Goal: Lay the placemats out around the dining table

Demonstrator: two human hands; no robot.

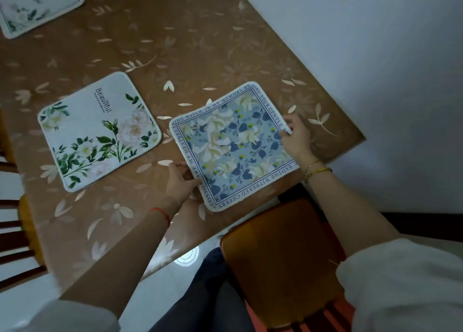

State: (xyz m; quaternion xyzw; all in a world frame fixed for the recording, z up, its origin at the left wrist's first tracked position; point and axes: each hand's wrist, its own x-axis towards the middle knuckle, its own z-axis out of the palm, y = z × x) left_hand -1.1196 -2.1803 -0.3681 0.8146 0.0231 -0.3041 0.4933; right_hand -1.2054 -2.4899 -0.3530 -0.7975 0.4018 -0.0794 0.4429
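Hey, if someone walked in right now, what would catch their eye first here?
Most likely the blue floral placemat near the table's corner, with the left hand and right hand at opposite edges. Beside it lies a white placemat with green leaves, and a third mat sits at the far top left.

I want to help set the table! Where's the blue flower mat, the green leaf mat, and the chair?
blue flower mat [231,146]: head view, on its flowered middle.
green leaf mat [99,131]: head view, on its pale middle.
chair [283,251]: head view, on the wooden seat.
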